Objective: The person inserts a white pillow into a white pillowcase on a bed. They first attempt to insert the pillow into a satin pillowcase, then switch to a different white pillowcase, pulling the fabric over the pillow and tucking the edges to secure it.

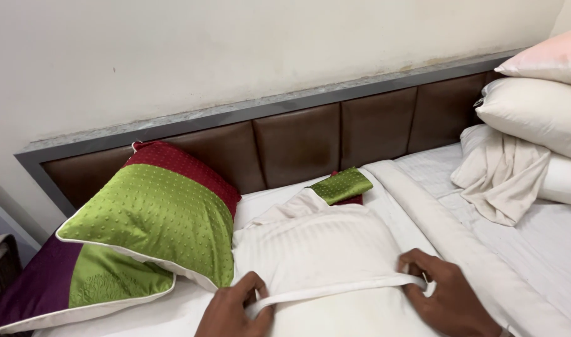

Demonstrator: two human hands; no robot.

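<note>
Nearest the camera, the left hand (235,309) and the right hand (444,293) each pinch a corner of the open hem of a white striped cotton pillowcase (316,249), fingers closed on the fabric and the hem pulled taut between them. The pillowcase lies flat on the white bedsheet (547,249), and everything else can be placed from it.

Judging by how things lie, the covering looks largely done: most of a green dotted cushion with a dark red band (344,186) is already inside the pillowcase, and only its far end pokes out beyond the case's far edge. The near hem is not yet closed or tucked.

Just left of the pillowcase, touching its side, a second green dotted cushion with red top and white piping (157,215) leans uncovered on a purple and green satin pillow (79,281). Right of the pillowcase runs a long rolled white blanket (447,224); further right, a stack of cream and pink pillows (535,106) sits with a loose cream cloth (500,178) draped below. Behind all stands the brown padded leather headboard (298,140).
</note>
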